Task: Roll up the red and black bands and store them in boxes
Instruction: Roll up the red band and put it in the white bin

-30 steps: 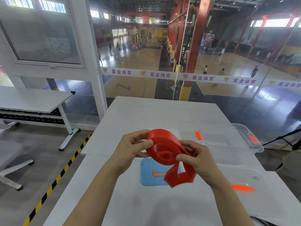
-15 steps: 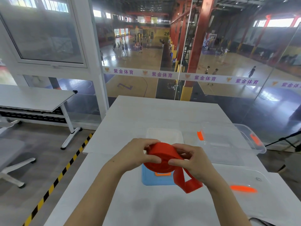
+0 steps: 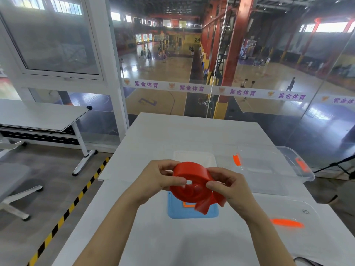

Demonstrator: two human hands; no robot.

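Observation:
A red band (image 3: 189, 182) is wound into a thick coil that I hold above the white table (image 3: 157, 233). My left hand (image 3: 159, 179) pinches the coil's left side, thumb on its face. My right hand (image 3: 228, 186) grips the right side, where a short loose tail hangs down. A small clear box (image 3: 194, 157) sits just beyond the coil. No black band is in view.
A blue lid (image 3: 172, 210) lies flat under my hands. A large clear bin with orange latches (image 3: 269, 166) stands to the right, and a clear lid with an orange handle (image 3: 288, 221) lies nearer. A glass wall bounds the table's far edge.
The coil has grown as more band was wound on, and the hanging tail has become shorter. Both hands stayed on the band, roughly in the same place.

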